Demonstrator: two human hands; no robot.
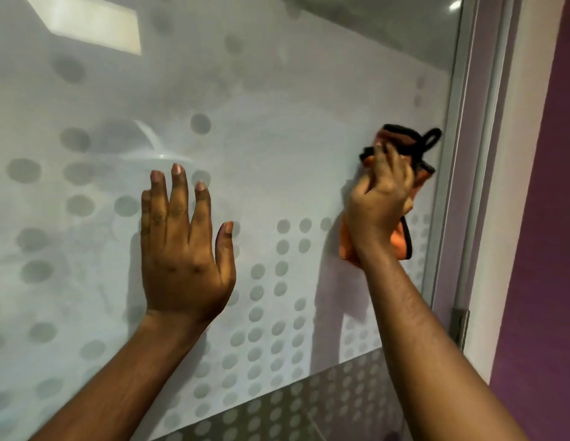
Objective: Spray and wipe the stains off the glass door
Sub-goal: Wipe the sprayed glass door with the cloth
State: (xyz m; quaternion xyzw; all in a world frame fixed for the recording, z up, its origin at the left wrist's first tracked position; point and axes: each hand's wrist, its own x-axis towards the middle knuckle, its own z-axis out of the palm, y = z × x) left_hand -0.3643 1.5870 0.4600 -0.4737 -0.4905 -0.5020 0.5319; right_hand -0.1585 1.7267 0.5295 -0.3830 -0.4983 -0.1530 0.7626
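- Right hand (380,198) is up against the glass door (277,154), fingers bunched tight around an orange cloth (401,240) with black edging, pressing it to the pane close to the right-hand metal frame (461,154).
- Left hand (185,246) is flat on the glass, fingers spread and holding nothing, well to the left of the cloth; it looks like a brace.
- The cloth is soft and limp, I'd say: it folds and crumples in the fist, a black loop (431,140) pokes out above the fingers and a loose tail hangs below the wrist. Light, easy to wad up; best gripped as it is now, bunched in the palm so a padded face meets the pane.
- The door itself reads as stiff, smooth and slippery, frosted with rows of clear dots (280,246). Breakable too, so spread pressure seems wiser than a hard shove.
- Faint smeary patches show on the frosting at left; I can't tell if they're stains or reflections.
- Containers: none here. No spray bottle in sight, so nothing to report on contents.
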